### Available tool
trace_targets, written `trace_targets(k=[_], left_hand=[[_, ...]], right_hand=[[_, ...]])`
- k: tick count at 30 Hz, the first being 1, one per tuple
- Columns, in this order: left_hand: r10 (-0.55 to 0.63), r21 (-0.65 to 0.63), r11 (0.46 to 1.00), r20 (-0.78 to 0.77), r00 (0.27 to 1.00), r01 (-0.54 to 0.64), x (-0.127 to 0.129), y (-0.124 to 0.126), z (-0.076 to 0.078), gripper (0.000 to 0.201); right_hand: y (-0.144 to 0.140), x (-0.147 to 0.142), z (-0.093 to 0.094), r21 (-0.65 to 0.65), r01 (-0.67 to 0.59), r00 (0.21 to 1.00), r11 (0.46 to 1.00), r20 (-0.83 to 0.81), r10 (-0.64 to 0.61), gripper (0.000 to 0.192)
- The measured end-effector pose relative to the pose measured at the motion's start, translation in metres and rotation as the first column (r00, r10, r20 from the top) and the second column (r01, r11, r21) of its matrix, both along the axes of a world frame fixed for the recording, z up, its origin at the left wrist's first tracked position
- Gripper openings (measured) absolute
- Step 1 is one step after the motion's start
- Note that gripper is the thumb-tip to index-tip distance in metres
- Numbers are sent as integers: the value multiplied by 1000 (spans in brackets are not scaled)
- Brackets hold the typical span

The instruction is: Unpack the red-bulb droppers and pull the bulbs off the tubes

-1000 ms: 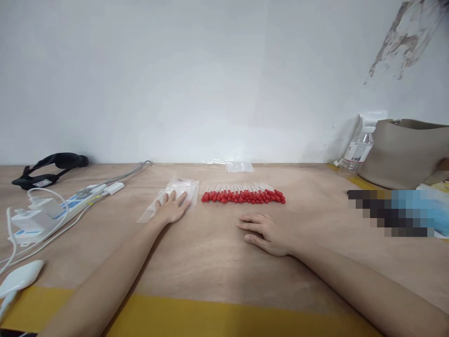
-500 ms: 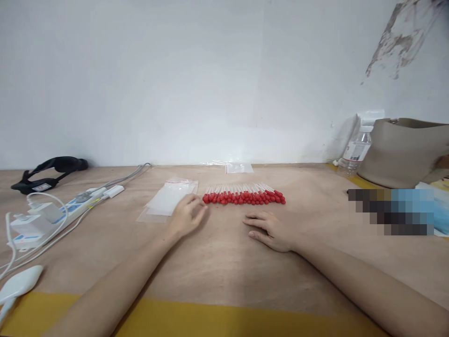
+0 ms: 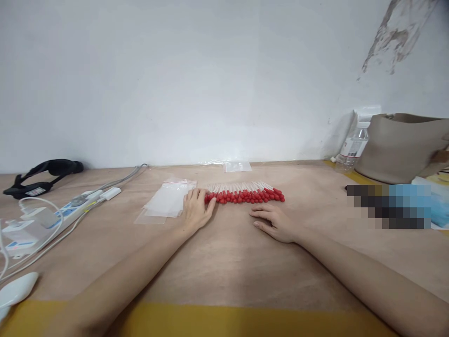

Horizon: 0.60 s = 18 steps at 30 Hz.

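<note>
A row of thin white sticks with red, swab-like tips (image 3: pixel 242 196) lies in the middle of the table, red ends towards me. My left hand (image 3: pixel 197 206) is at the row's left end, thumb apart from the fingers and next to the leftmost red tips. Its fingertips partly cover that end, so whether they touch the sticks I cannot tell. Beside this hand, to the left, lie clear plastic zip bags (image 3: pixel 164 201) in an overlapping stack. Near the right part of the row, just in front of it, my right hand (image 3: pixel 275 223) rests with its fingers loosely stretched, holding nothing.
On the left are a power strip (image 3: pixel 73 210) with plugs and white cables, and a black strap-like headgear (image 3: pixel 45 175). Another small plastic bag (image 3: pixel 238 166) lies by the wall. At the right stand a plastic bottle (image 3: pixel 353 146) and a grey-brown bin (image 3: pixel 396 150), near a pixelated patch.
My left hand has moved slightly up and right onto the left end of the row, its fingers now extended forward. My right hand has shifted a little right and up. The view has tilted slightly.
</note>
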<state>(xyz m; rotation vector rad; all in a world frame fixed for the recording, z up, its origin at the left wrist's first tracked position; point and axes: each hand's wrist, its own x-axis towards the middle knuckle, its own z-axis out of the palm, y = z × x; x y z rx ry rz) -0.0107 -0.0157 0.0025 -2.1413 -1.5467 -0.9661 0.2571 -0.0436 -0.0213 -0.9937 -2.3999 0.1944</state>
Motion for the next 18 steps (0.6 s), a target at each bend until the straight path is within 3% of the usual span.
trace_targets(k=[2, 8, 12, 15, 18], left_hand=[[66, 17, 998, 12, 998, -66, 2, 10, 0, 22], [105, -4, 994, 20, 994, -105, 4, 22, -3, 19], [128, 3, 991, 173, 976, -131, 0, 27, -1, 19], [41, 78, 994, 365, 930, -74, -5, 26, 0, 18], [-129, 84, 991, 433, 892, 103, -6, 13, -3, 17]], right_hand=[[0, 0, 1, -1, 0, 1000, 1000, 3, 0, 34], [-1, 0, 3, 5, -11, 1000, 1000, 0, 11, 34], [0, 0, 2, 9, -12, 1000, 1000, -9, 12, 34], [0, 0, 1, 10, -20, 1000, 1000, -5, 20, 33], [-1, -1, 0, 48, 29, 998, 998, -64, -26, 33]])
